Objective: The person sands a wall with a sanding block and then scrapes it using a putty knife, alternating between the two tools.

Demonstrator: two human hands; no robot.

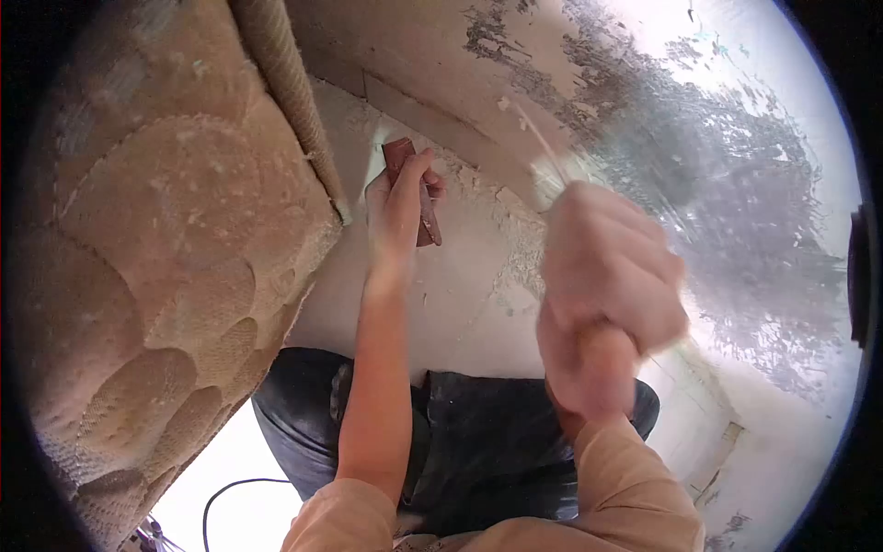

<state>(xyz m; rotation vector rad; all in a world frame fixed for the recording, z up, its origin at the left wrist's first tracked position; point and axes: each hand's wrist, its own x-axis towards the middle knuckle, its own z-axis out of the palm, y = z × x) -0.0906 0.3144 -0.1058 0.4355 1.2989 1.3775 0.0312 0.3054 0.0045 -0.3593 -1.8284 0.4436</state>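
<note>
One reddish-brown block [427,219] clamped in left fingers [435,181], ends protruding; right fingers [625,253] clenched round blurred tool [544,144]

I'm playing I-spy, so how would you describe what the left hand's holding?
Find the big tan patterned panel at left. Right of it, over a pale surface, is the left hand. It grips a reddish-brown bar, clearly darker than that surface.
</note>
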